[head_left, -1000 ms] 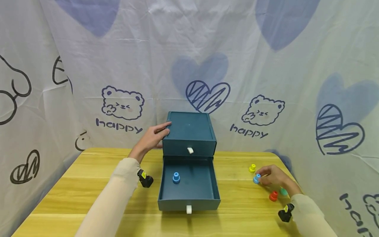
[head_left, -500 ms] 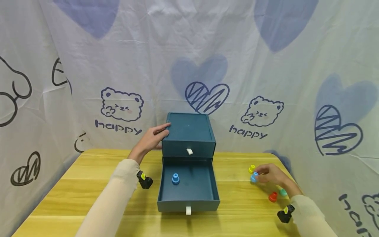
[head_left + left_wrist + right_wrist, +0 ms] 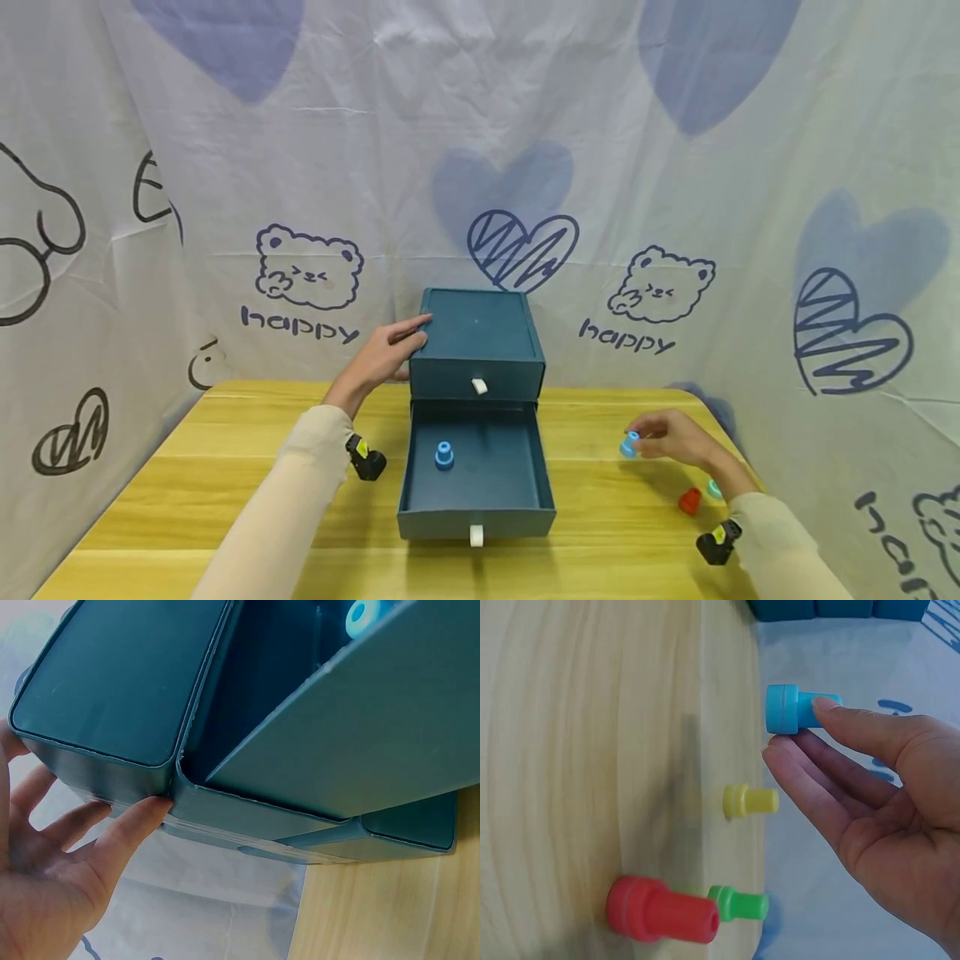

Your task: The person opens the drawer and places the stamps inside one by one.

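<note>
A dark teal two-drawer unit [image 3: 477, 325] stands mid-table, its lower drawer [image 3: 491, 471] pulled out and the upper one closed. Inside the lower drawer, towards the left, a blue stamp-shaped plastic piece [image 3: 444, 456] stands upright. My left hand [image 3: 375, 357] rests against the unit's left side, with extended fingers and thumb touching the wall in the left wrist view. At the right, my right hand [image 3: 678, 437] pinches a second blue stamp-shaped piece [image 3: 784, 709] by its narrow part, between thumb and fingers. It is held off the table.
Red [image 3: 660, 909], green [image 3: 739, 904] and yellow [image 3: 750, 801] pieces of the same shape stand on the wooden table [image 3: 600, 533] near my right hand. The yellow one is hidden in the head view. A printed cloth [image 3: 480, 125] hangs behind the table and at both sides.
My right hand has lifted the blue piece and moved left with it, now covering the yellow piece in the head view. My left hand has stayed against the drawer unit.
</note>
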